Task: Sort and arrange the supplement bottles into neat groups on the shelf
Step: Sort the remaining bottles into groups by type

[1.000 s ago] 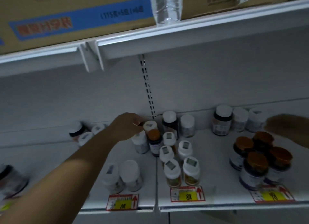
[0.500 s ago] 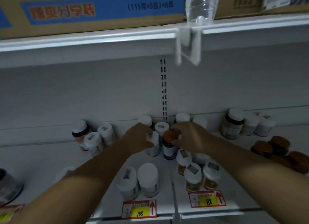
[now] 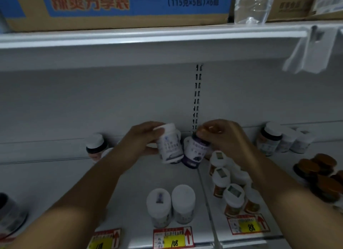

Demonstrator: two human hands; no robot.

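Note:
My left hand [image 3: 142, 140] grips a white supplement bottle [image 3: 169, 145] with a white cap, lifted and tilted above the shelf [image 3: 133, 193]. Beside it, my right hand [image 3: 225, 137] holds a dark purple bottle [image 3: 194, 153] by its orange cap, also tilted. The two bottles almost touch. Two white-capped bottles [image 3: 170, 205] stand at the shelf front. A cluster of orange-labelled white-capped bottles [image 3: 229, 189] stands under my right forearm. Brown-capped bottles [image 3: 319, 170] sit at the right.
A dark-collared white-capped bottle [image 3: 94, 145] stands at the back left, and three more bottles [image 3: 284, 140] at the back right. Price tags [image 3: 173, 237] line the shelf edge. The upper shelf [image 3: 148, 36] carries a cardboard box [image 3: 118, 5] and a water bottle [image 3: 254, 5].
Both hands have lifted their bottles off the shelf: the left raised the white bottle, the right raised the purple orange-capped one. One second ago only the left hand reached in.

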